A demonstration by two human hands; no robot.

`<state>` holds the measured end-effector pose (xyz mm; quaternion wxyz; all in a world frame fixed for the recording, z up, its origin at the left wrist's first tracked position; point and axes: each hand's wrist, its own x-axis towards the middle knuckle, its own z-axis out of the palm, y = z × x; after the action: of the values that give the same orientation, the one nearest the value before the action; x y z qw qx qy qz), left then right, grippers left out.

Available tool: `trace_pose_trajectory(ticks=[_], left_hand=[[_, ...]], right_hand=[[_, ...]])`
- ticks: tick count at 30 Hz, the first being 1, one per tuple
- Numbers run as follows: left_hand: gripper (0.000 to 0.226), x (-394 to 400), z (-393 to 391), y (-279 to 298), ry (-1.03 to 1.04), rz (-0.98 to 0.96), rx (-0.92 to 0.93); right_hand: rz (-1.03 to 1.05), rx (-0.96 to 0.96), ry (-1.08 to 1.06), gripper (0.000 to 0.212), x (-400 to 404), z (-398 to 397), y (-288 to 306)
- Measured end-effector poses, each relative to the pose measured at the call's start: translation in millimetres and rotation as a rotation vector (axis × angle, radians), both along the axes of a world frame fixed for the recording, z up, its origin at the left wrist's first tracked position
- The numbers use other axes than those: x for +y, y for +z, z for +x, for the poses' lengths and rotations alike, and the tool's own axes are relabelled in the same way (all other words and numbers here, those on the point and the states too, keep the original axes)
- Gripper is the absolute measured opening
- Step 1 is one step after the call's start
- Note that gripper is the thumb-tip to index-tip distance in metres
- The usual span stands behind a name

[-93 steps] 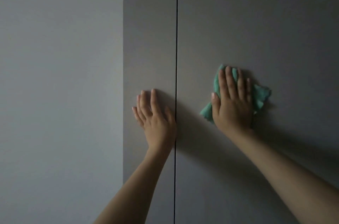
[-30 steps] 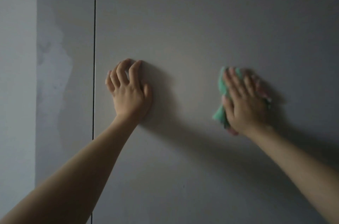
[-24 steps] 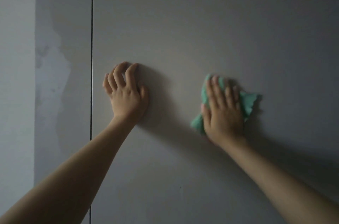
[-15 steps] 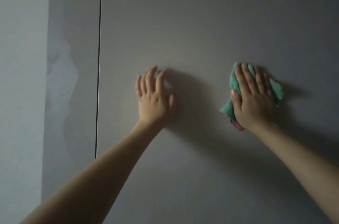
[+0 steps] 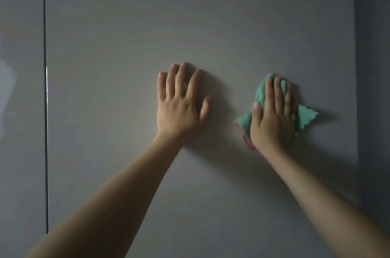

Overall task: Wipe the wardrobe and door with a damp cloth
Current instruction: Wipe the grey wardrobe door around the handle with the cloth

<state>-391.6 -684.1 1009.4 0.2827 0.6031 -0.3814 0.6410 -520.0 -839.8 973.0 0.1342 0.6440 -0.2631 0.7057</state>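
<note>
One crumpled green cloth (image 5: pixel 261 93), pink-edged.

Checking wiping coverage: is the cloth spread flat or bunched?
Bunched: the green cloth sits crumpled under the right hand, corners poking out.

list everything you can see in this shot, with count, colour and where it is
wardrobe panel: 1 wide one, grey, fills the middle of the view
narrow panel: 1, grey with a pale sheen, at the left edge
seam: 1, dark vertical line, between the narrow panel and the wide one
dark strip: 1, darker grey, along the right edge; what it is cannot be told
cloth: 1, green with a bit of pink at its lower edge, flat against the wide panel, right of centre
left hand: 1, bare, fingers straight, flat on the wide panel near the centre
right hand: 1, bare, fingers straight, pressing the cloth to the panel
</note>
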Motion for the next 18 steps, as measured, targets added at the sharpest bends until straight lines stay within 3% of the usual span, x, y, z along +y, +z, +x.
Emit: trace_pose_trajectory(ticks=[2, 6, 8, 11, 14, 18], left_hand=[[0.061, 0, 1, -1, 0.009, 0.004, -0.005], [0.061, 0, 1, -2, 0.011, 0.002, -0.010], [0.061, -2, -1, -3, 0.012, 0.000, -0.002], [0.063, -3, -2, -3, 0.024, 0.021, 0.023], [0.064, -3, -3, -5, 0.023, 0.038, 0.043], [0.063, -1, -1, -6, 0.006, 0.019, 0.023]], right_hand=[[0.035, -0.061, 0.019, 0.058, 15, 13, -3], [-0.204, 0.285, -0.029, 0.057, 2, -9, -53], [-0.238, 0.317, -0.049, 0.056, -23, -33, -52], [-0.073, 0.156, -0.038, 0.057, -39, -40, -31], [0.091, -0.073, 0.007, 0.058, -2, -7, -33], [-0.219, 0.345, -0.012, 0.056, 21, 3, -86]])
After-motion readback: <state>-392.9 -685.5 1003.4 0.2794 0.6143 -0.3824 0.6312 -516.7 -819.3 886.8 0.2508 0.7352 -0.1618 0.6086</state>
